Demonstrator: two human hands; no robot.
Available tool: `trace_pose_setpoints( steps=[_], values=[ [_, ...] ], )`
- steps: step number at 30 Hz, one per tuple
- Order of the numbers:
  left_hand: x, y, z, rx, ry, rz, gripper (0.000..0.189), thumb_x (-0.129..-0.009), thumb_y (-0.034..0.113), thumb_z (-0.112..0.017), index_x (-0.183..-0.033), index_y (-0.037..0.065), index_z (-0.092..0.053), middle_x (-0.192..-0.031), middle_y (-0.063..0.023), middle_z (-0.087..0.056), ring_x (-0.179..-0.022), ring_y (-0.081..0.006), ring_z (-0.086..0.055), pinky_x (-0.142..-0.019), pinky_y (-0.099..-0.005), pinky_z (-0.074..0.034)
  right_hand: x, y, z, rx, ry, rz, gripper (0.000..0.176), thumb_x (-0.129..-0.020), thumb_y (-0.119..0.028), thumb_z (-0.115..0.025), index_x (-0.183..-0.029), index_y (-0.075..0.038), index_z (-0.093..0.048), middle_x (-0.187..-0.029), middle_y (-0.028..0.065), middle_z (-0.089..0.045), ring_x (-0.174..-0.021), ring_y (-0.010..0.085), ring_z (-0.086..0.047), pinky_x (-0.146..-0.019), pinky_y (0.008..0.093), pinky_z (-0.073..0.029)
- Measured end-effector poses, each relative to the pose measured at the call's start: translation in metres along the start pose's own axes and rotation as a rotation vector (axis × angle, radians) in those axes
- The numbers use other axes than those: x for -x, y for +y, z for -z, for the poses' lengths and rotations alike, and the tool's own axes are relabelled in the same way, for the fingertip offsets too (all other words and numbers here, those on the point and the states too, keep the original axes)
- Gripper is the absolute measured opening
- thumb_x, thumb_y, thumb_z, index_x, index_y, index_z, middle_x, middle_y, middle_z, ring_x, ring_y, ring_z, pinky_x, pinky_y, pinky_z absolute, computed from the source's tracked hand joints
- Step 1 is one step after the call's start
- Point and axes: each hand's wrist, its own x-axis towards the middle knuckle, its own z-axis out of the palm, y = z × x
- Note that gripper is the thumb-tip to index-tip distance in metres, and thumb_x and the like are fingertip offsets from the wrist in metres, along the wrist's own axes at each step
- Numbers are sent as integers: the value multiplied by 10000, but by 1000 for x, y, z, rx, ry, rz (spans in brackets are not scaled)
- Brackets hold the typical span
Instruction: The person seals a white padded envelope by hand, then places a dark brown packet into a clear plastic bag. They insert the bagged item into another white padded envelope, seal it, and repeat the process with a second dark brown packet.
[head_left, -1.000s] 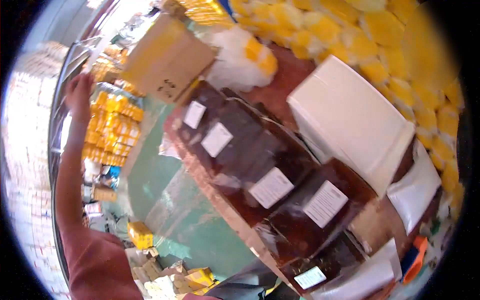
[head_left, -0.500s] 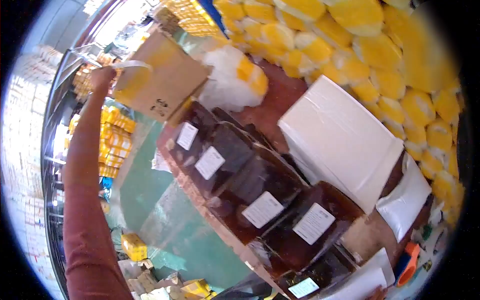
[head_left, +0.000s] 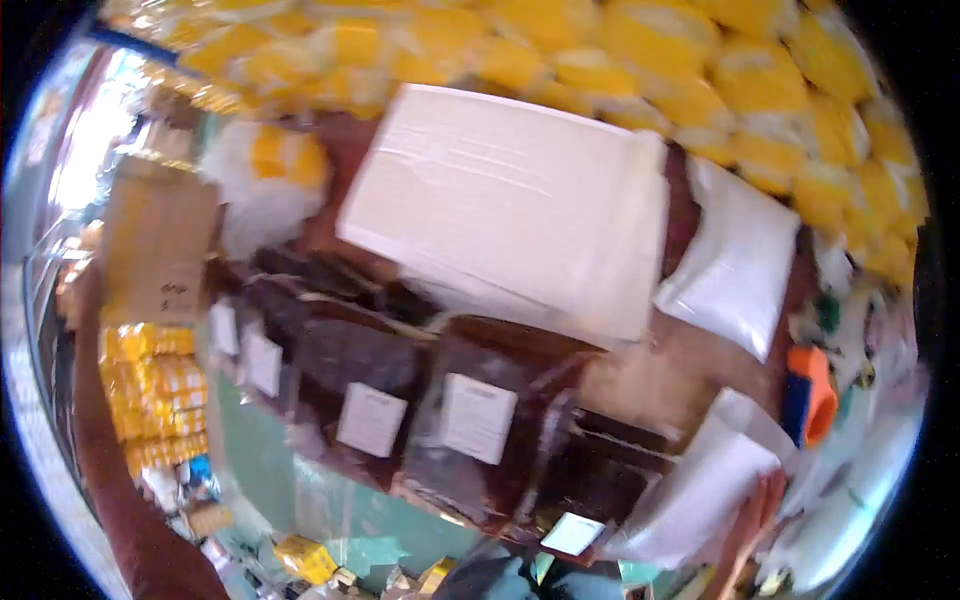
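At the far left, my left arm reaches up beside a cardboard box (head_left: pixel 160 240); my left hand (head_left: pixel 88 275) is blurred and its fingers cannot be made out. My right hand (head_left: pixel 765 495), at the lower right, is at the edge of a white sheet-like packet (head_left: pixel 690 490), its fingers pressed against it. Left of this packet, dark pouches (head_left: pixel 480 400) with white labels stand in a row along the table's front edge. Behind them lies a large white wrapped block (head_left: pixel 510 200). A white pouch (head_left: pixel 740 260) rests to its right.
Yellow and white packs (head_left: pixel 650 60) are heaped along the back. An orange and blue tape dispenser-like object (head_left: pixel 820 395) sits at the right. Clear plastic with a yellow patch (head_left: pixel 265 180) lies back left. Yellow stacks (head_left: pixel 155 390) and a yellow box (head_left: pixel 305 558) are beyond the table.
The view has turned toward the right, so the table's contents appear further left. My right hand and more of the white packet have come into sight at the lower right.
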Motion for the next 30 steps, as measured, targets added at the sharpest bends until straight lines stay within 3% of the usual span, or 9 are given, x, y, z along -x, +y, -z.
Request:
trace_pose_setpoints(
  steps=[5, 12, 13, 14, 16, 18, 21, 24, 30],
  values=[
    [197, 142, 67, 357, -71, -445, 172, -789, 161, -632, -930, 63, -641, -1000, -175, -689, -938, -334, -675, -809, -436, -561, 0, 1, -5, -90, -160, 209, 607, -908, -43, -626, -1451, 21, -362, -1406, 116, -471, -1263, 202, -464, -1053, 330, -365],
    [530, 331, 212, 1008, -796, -1248, 165, -797, 12, -643, -932, 24, -549, -1005, -173, -668, -953, -327, -659, -840, -434, -567, -19, -59, -16, -210, -423, -1, 327, -803, 44, -737, -1107, 4, -623, -981, 50, -680, -870, 126, -635, -792, 268, -509],
    [557, 366, 221, 1112, -864, -1192, 174, -798, -9, -645, -932, 18, -536, -1006, -173, -665, -955, -326, -657, -844, -433, -568, -26, -59, -12, -140, -495, -35, 336, -794, 47, -731, -1113, 8, -634, -1009, 46, -685, -898, 131, -642, -815, 275, -509],
    [565, 422, 242, 1374, -1019, -853, 492, -763, 9, -738, -1230, -46, -594, -1206, -204, -636, -1086, -346, -633, -905, -393, -523, -36, -59, -8, -64, -577, -71, 346, -786, 50, -725, -1120, 11, -644, -1037, 42, -690, -926, 136, -649, -838, 281, -508],
    [607, 473, 238, 1452, -1174, -506, 600, -797, -23, -707, -1351, -24, -478, -1229, -188, -615, -1093, -254, -635, -909, -336, -511, -47, -65, -6, 37, -645, -82, 324, -761, -40, -793, -1066, -4, -690, -981, 24, -698, -877, 97, -632, -787, 268, -503],
    [604, 516, 252, 1467, -1218, -330, 746, -850, 126, -704, -1466, 5, -302, -1376, -196, -478, -1199, -284, -516, -1066, -381, -396, -58, -66, -5, 190, -701, -36, 251, -765, -140, -826, -976, -28, -748, -862, 8, -715, -797, 70, -624, -699, 248, -495],
    [602, 545, 243, 1363, -1316, -451, 925, -737, 25, -780, -1484, -21, -237, -1408, -250, -441, -1286, -287, -485, -1065, -357, -383, -60, -75, -5, 163, -760, -102, 225, -758, -167, -832, -934, -44, -766, -830, -16, -710, -750, 61, -612, -680, 236, -478],
    [613, 560, 234, 1495, -1513, -229, 854, -756, 50, -774, -1451, -35, -284, -1330, -199, -497, -1199, -244, -520, -1020, -369, -415, -68, -55, 0, -15, -766, -68, 228, -729, -82, -828, -937, -16, -758, -841, 2, -710, -769, 79, -622, -712, 236, -482],
    [638, 558, 233, 1403, -1782, 9, 631, -748, 85, -815, -1296, -25, -524, -889, -11, -608, -737, -61, -553, -647, -217, -452, -84, -46, 24, -361, -640, -194, 371, -725, 46, -767, -1086, 41, -684, -984, 89, -718, -892, 174, -681, -839, 310, -523]
  ],
)
